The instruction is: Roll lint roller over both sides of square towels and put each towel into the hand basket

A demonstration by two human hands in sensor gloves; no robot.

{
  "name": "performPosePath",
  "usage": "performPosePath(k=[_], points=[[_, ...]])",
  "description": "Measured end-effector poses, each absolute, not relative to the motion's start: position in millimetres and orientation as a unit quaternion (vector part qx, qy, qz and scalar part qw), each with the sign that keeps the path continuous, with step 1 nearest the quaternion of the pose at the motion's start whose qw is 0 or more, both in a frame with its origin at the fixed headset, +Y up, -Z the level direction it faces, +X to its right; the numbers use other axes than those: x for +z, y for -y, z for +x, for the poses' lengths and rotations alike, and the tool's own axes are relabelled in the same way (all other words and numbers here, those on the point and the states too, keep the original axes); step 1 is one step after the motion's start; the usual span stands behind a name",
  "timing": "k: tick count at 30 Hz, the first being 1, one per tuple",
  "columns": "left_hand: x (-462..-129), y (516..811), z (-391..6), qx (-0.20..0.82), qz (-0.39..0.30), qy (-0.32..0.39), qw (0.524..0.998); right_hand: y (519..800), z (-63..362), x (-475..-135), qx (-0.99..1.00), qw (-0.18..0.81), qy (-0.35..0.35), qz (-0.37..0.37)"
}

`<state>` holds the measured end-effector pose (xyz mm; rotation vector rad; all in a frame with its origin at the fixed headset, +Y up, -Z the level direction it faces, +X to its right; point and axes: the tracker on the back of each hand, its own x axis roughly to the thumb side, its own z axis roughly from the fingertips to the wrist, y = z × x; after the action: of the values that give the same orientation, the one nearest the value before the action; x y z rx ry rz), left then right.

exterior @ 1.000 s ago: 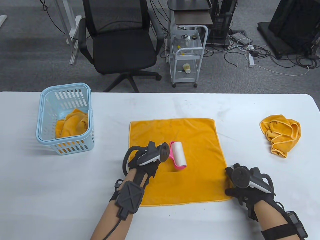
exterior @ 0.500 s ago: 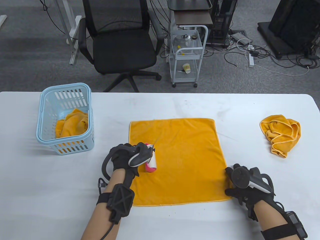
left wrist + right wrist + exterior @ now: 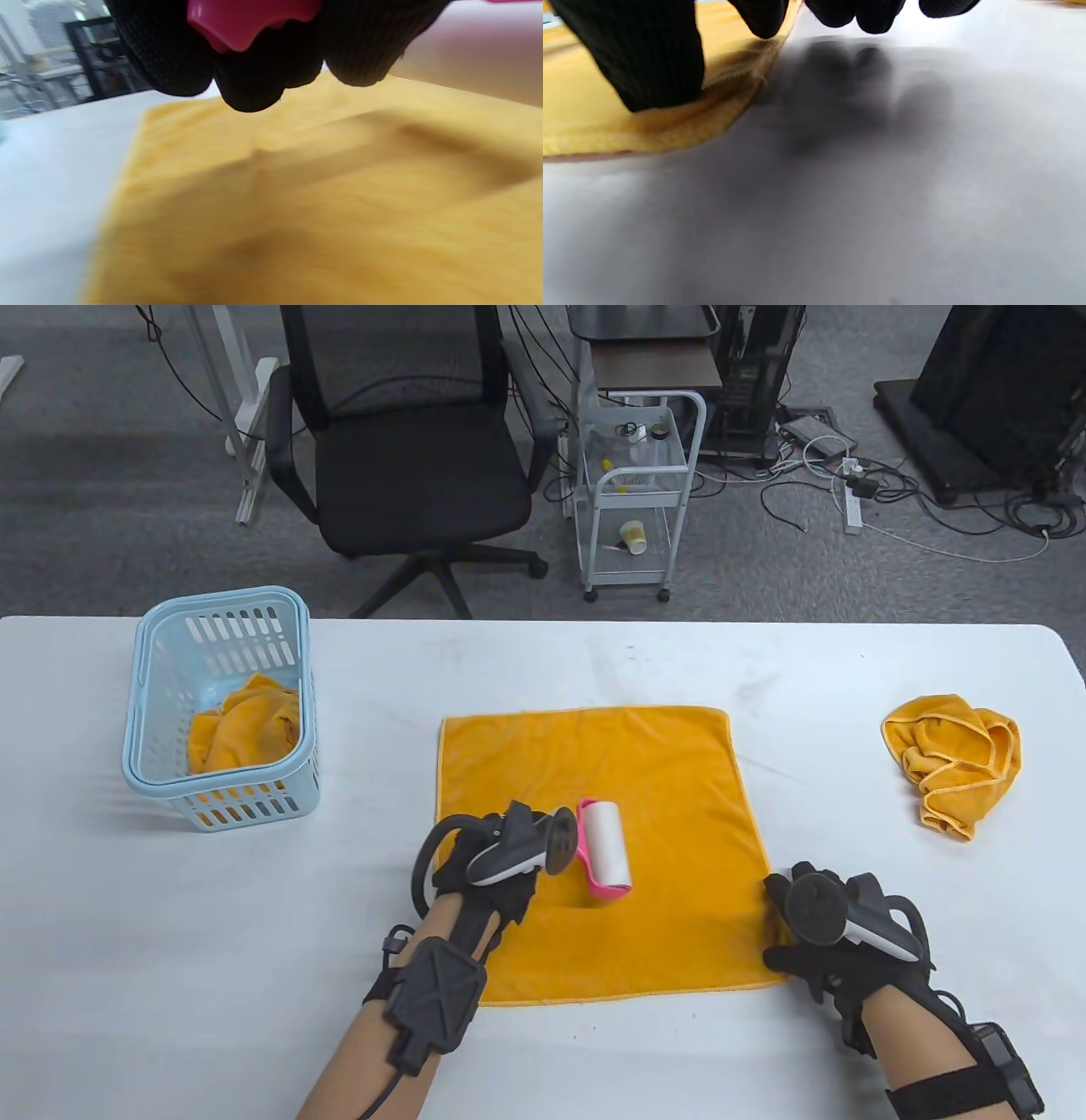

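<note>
An orange square towel (image 3: 611, 789) lies spread flat at the table's middle. My left hand (image 3: 496, 865) grips the pink handle (image 3: 250, 19) of a lint roller, whose white roll (image 3: 607, 853) rests on the towel's lower middle. My right hand (image 3: 814, 937) sits at the towel's lower right corner, its thumb (image 3: 649, 63) pressing the towel's hem (image 3: 670, 127) onto the table while the other fingers hover over bare tabletop. A light blue hand basket (image 3: 221, 704) at the left holds one crumpled orange towel (image 3: 246, 721). Another crumpled orange towel (image 3: 954, 759) lies at the right.
The white table (image 3: 543, 1052) ends just beyond the basket and towels. Behind it stand a black office chair (image 3: 399, 458), a small white cart (image 3: 636, 492) and cables on the grey floor.
My left hand swept the roller left to the towel's left edge, then back right to the lower middle. The towel's near left corner shifted slightly with it. My right hand stayed put.
</note>
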<state>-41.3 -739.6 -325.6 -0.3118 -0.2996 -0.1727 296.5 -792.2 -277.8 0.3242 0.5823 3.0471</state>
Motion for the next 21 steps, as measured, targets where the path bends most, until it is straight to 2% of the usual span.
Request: performPosePath(k=[2,5,8,15,19,21], points=[[-325,749,-28,-0.102,-0.156,0.161,0.969,792,296,-278,0.977,0.011,-0.187,0.104],[-327,757,-30,-0.142,-0.168,0.147,0.964,792,296,-277,0.976,0.01,-0.188,0.105],[-328,753,-50,-0.167,-0.184,0.114,0.962,792,296,-277,0.976,0.009,-0.188,0.106],[-318,736,-114,-0.318,-0.156,0.03,0.934,792,296,-277,0.976,0.005,-0.189,0.105],[-311,725,-131,-0.3,-0.168,0.019,0.939,792,295,-277,0.976,0.003,-0.188,0.106],[-307,721,-126,-0.214,-0.188,0.042,0.958,792,295,-278,0.976,0.003,-0.189,0.107]])
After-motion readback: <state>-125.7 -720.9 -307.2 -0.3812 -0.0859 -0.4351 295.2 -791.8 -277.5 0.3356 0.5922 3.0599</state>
